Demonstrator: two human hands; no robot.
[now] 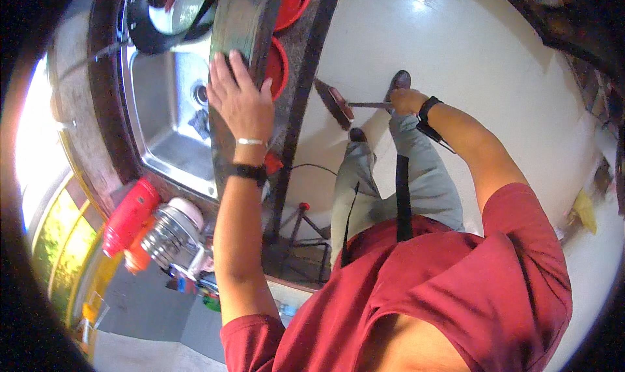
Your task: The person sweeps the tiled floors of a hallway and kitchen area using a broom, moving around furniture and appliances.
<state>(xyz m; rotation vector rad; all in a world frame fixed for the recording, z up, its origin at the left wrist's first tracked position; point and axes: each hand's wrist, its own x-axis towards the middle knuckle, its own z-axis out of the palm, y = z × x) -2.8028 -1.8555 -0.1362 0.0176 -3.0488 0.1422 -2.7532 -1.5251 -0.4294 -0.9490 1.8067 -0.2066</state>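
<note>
My left hand (242, 101) lies flat, fingers spread, on the dark wooden edge (244, 25) of the counter beside the sink. It holds nothing. My right hand (407, 101) is closed around the thin handle (368, 105) of a broom, above my shoe. The broom's reddish-brown head (336, 104) rests at the floor near the base of the counter, in front of my feet. My palm hides the near end of the handle.
A steel sink (161, 127) with a dark cloth near its drain is set in the counter. Red basins (277, 69) sit on a lower shelf. A red flask (132, 215) and stacked steel containers (168, 232) stand beside the sink. A metal stand (298, 225) is near my leg.
</note>
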